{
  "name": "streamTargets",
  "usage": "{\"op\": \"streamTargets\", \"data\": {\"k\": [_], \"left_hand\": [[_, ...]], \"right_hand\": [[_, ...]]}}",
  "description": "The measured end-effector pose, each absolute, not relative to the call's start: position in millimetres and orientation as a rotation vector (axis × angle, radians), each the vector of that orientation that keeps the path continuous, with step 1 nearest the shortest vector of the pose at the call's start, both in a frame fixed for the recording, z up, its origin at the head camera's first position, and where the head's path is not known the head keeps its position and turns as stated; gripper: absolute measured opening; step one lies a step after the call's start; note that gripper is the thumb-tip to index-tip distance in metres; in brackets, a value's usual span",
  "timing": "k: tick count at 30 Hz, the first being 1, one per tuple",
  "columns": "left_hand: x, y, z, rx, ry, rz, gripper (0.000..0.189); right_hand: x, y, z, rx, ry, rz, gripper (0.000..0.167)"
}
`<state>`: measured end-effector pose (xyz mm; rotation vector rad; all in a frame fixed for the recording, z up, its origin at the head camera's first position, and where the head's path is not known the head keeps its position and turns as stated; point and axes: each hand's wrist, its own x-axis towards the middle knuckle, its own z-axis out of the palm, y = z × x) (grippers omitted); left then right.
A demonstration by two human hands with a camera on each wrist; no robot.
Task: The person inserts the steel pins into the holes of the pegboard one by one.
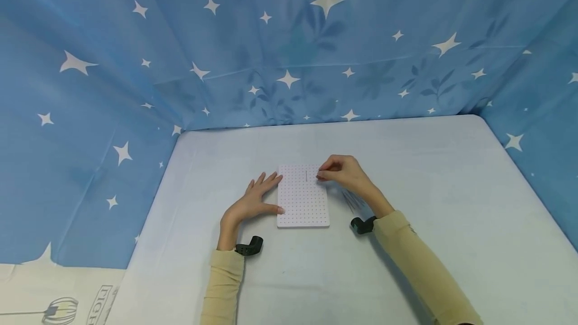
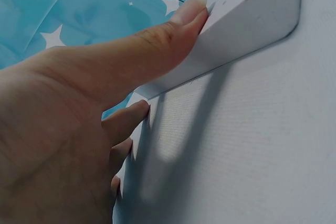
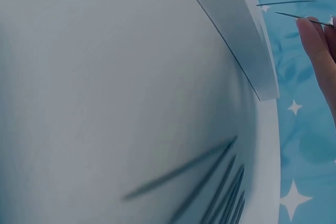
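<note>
A white board with rows of small holes lies on the table. One thin dark metal stick stands upright in its upper part; the right wrist view shows this standing stick too. My left hand spreads its fingers along the board's left side, the thumb resting on the edge. Above the board's upper right, my right hand pinches another thin pointed stick between thumb and finger, its tip clear of the board.
Several loose thin sticks lie on the white table right of the board, partly under my right forearm. A blue curtain with stars hangs behind and beside the table. Each wrist wears a black camera mount.
</note>
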<state>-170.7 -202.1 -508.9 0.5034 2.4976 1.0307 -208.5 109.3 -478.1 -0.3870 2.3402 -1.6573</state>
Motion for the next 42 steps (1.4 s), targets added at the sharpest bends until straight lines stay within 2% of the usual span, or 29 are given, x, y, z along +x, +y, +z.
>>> {"op": "streamTargets", "data": {"k": [42], "left_hand": [[-170.2, -201.6, -505.8, 0.492, 2.496, 1.027, 0.098]], "right_hand": [[-216.6, 80.0, -482.5, -0.471, 2.473, -1.484, 0.004]]}}
